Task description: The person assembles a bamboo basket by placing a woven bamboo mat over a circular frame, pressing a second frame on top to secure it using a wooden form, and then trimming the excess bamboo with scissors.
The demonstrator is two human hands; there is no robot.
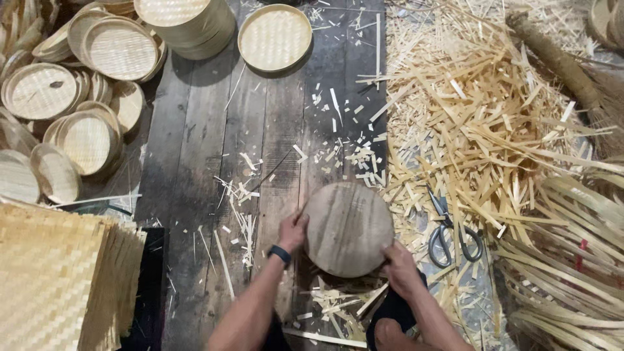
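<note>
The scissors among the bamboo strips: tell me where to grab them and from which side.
Take the scissors by the dark loop handles, coming from the near side. The loops lie toward the person, close to the right hand, while the blades point away, partly under bamboo strips.

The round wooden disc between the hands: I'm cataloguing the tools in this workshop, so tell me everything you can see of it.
The round wooden disc is a flat circular board of grey-brown, weathered wood with visible grain and faint scratch marks. It lies flat on the dark plank floor, amid pale bamboo offcuts. The left hand grips its left edge and the right hand holds its lower right edge. Scissors lie just to its right, apart from it. Its underside is hidden.
</note>
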